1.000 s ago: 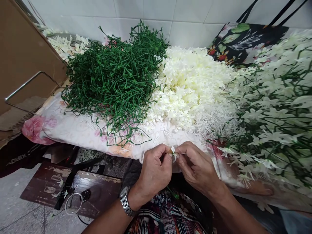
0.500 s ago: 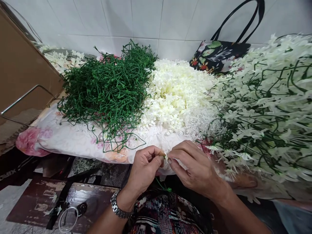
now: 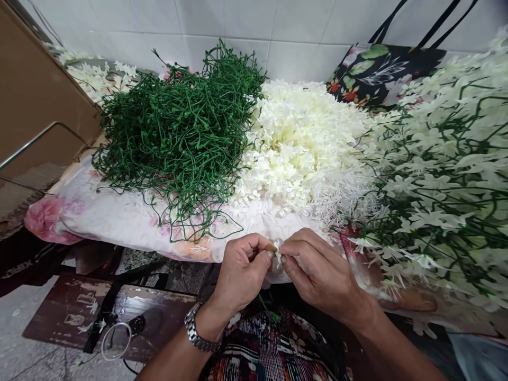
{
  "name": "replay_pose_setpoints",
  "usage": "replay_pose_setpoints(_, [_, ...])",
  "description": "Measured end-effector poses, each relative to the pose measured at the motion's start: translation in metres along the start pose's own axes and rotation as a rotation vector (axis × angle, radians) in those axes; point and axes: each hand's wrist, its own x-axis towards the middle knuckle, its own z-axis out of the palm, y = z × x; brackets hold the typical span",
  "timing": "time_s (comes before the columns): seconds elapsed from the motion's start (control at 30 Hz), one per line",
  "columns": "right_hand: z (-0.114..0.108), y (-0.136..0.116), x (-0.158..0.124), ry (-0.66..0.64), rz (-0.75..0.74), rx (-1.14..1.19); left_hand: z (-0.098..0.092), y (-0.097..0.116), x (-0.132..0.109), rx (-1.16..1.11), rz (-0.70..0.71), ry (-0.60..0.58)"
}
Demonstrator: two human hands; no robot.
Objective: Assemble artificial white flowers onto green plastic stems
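Note:
My left hand, with a metal watch on its wrist, pinches the tip of a green plastic stem, whose lower end hangs over my lap. Fingertips of my right hand close on a small white artificial flower at that tip. The fingers hide most of the join. Ahead lie a tangled heap of green stems, a mound of loose cream-white petals and thin white stamens. Finished-looking white flowers on stems are piled at the right.
A floral cloth covers the work surface. A cardboard box with a metal wire handle stands at left, and a black floral bag leans on the tiled wall. Below is a worn brown wooden bench with a clear ring-shaped object.
The view has shifted slightly. A white flower now shows more clearly between my fingertips, at the stem's tip. Both hands keep their pinch close together.

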Motion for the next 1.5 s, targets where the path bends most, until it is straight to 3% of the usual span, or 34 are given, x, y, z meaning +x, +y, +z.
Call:
replay_pose_setpoints(0.47, [0.002,0.0,0.0,-0.025,0.004,-0.002,0.001,0.002,-0.001,0.038,0.003,-0.005])
replay_pose_setpoints(0.7, [-0.02,-0.006,0.0,0.027,0.055,-0.018,-0.007,0.009,-0.004,-0.179,-0.128,-0.019])
replay_pose_setpoints(0.87, [-0.029,-0.01,0.003,0.022,-0.012,-0.07,-0.008,0.012,-0.007,-0.219,-0.174,-0.044])
replay_pose_setpoints(1.07, [-0.023,-0.014,0.01,-0.06,-0.12,-0.147,0.0,0.016,-0.009,-0.184,-0.204,-0.061])
replay_pose_setpoints(1.2, [-0.019,-0.011,0.009,-0.06,-0.159,-0.2,0.003,0.014,-0.007,-0.13,-0.136,-0.045])
replay_pose_setpoints(1.5, [-0.004,0.002,0.0,0.005,-0.057,-0.055,0.005,0.005,-0.002,-0.078,-0.108,-0.02])
